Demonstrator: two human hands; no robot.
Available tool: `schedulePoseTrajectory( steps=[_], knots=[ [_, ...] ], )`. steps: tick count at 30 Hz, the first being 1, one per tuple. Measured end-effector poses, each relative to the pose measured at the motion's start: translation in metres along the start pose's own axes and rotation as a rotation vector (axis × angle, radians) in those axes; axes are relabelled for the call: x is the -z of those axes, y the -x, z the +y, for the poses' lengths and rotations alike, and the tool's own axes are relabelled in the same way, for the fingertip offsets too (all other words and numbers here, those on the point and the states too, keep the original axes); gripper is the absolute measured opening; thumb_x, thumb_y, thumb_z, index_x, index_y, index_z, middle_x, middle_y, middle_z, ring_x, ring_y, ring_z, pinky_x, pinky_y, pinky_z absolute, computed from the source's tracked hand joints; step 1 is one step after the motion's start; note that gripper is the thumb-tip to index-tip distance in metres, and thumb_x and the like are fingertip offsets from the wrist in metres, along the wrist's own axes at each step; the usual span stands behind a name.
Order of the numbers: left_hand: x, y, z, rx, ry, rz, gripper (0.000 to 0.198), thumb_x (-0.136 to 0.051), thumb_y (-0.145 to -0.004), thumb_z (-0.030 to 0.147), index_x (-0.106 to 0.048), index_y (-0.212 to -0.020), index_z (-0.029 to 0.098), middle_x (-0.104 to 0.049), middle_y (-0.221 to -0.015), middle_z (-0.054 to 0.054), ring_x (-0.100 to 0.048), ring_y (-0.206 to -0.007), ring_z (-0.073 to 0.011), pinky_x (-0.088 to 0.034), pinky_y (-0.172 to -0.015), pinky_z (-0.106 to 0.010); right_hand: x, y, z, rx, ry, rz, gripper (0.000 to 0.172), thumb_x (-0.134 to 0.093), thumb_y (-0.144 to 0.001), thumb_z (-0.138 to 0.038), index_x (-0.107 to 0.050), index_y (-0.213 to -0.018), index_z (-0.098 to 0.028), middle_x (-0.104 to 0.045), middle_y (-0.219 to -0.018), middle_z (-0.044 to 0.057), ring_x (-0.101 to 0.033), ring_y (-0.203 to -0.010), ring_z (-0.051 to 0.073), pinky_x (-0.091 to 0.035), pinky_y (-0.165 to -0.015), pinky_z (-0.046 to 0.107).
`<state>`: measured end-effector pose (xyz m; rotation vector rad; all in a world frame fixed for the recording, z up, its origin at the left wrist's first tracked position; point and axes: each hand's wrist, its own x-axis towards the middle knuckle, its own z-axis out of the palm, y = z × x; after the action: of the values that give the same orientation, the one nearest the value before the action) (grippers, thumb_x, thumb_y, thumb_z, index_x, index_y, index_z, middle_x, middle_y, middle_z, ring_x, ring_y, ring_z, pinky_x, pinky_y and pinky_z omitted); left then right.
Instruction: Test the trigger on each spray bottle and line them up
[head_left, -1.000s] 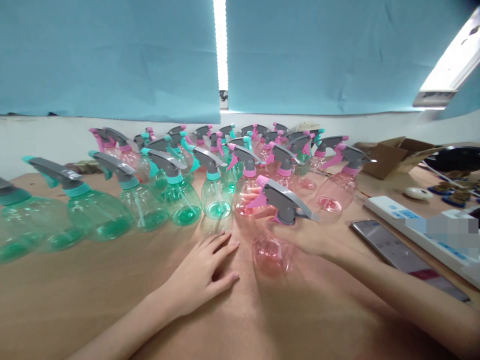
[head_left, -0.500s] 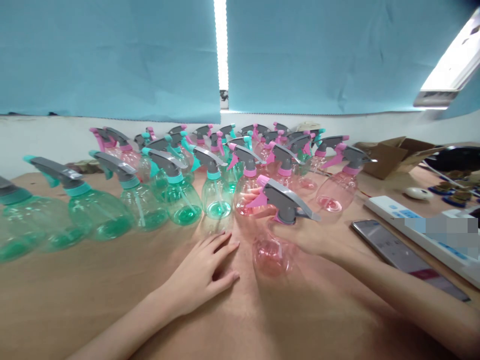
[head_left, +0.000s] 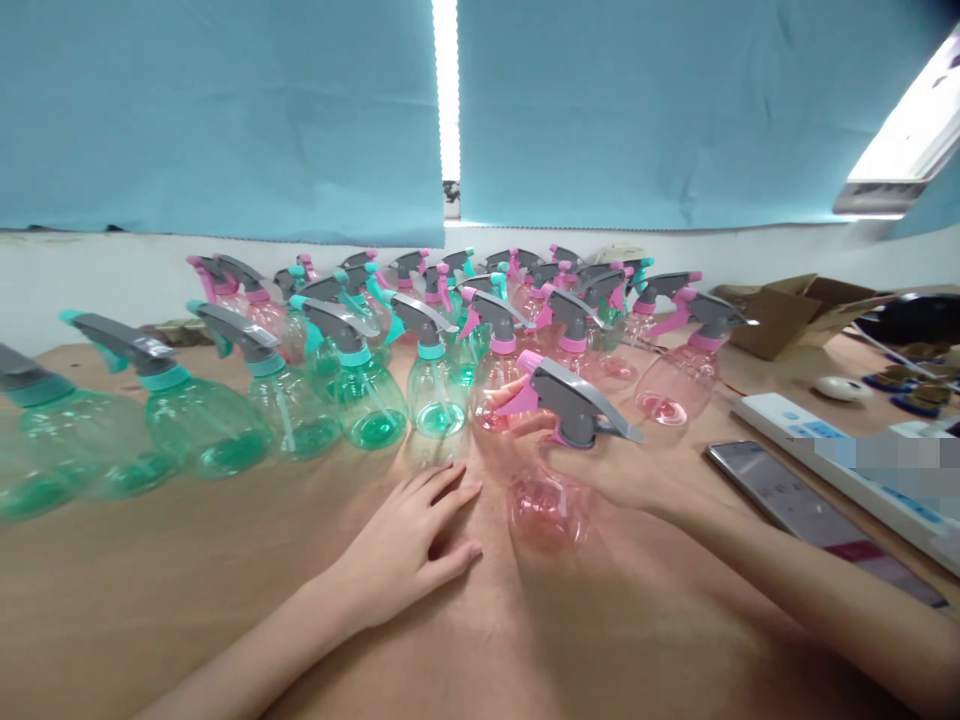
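My left hand lies flat on the wooden table with its fingers spread and holds nothing. To its right stands a pink transparent spray bottle with a grey and pink trigger head. Behind this bottle rests my right hand, partly hidden by it. Its visible fingers are stretched out to the left, and I see no grip on the bottle. Ahead of my left hand stands a green spray bottle. Another pink spray bottle is beyond my right hand.
Several more green and pink spray bottles crowd the back and left of the table. On the right lie a phone, a white power strip and a white mouse. An open cardboard box sits by the wall.
The whole view has shifted very slightly to the right. Both hands and the spray bottles keep their places relative to each other.
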<state>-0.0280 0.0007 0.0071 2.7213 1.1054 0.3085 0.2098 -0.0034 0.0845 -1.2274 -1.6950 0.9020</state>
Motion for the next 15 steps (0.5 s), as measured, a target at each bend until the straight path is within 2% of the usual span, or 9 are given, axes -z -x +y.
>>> schedulePoseTrajectory(
  steps=[2, 5, 8, 15],
  knots=[
    [0.0012, -0.0005, 0.0008, 0.006, 0.0, -0.013, 0.053, -0.054, -0.092, 0.045, -0.045, -0.14, 0.024, -0.041, -0.148, -0.011, -0.036, -0.135, -0.0331, -0.033, -0.107, -0.053, 0.0, -0.0004, -0.0001, -0.014, -0.011, 0.003, 0.039, -0.05, -0.056, -0.02, -0.057, -0.095, -0.024, -0.067, -0.075, -0.001, -0.066, -0.072, 0.02, -0.053, -0.061, 0.029],
    [0.0023, -0.0011, 0.0012, 0.014, -0.004, -0.027, 0.054, -0.053, -0.092, 0.045, -0.045, -0.14, 0.023, -0.04, -0.149, -0.012, -0.035, -0.136, -0.0333, -0.033, -0.107, -0.054, 0.0, -0.0015, 0.0007, 0.044, -0.023, -0.015, 0.039, -0.049, -0.057, -0.021, -0.058, -0.095, -0.026, -0.067, -0.078, -0.002, -0.066, -0.074, 0.02, -0.053, -0.063, 0.03],
    [0.0023, -0.0013, 0.0012, 0.016, -0.007, -0.03, 0.054, -0.053, -0.092, 0.045, -0.045, -0.14, 0.023, -0.04, -0.149, -0.011, -0.035, -0.136, -0.0328, -0.033, -0.108, -0.053, 0.0, -0.0021, 0.0016, 0.076, -0.014, -0.019, 0.03, -0.048, -0.058, -0.021, -0.058, -0.086, -0.027, -0.066, -0.077, -0.003, -0.063, -0.07, 0.018, -0.052, -0.062, 0.028],
    [0.0029, -0.0017, 0.0026, 0.026, 0.001, -0.031, 0.053, -0.053, -0.091, 0.045, -0.046, -0.14, 0.023, -0.041, -0.148, -0.011, -0.036, -0.135, -0.033, -0.033, -0.108, -0.053, 0.0024, 0.0018, -0.0014, 0.08, 0.155, 0.037, 0.016, -0.048, -0.059, -0.019, -0.053, -0.072, -0.026, -0.056, -0.058, -0.004, -0.051, -0.049, 0.014, -0.043, -0.045, 0.025]
  ],
)
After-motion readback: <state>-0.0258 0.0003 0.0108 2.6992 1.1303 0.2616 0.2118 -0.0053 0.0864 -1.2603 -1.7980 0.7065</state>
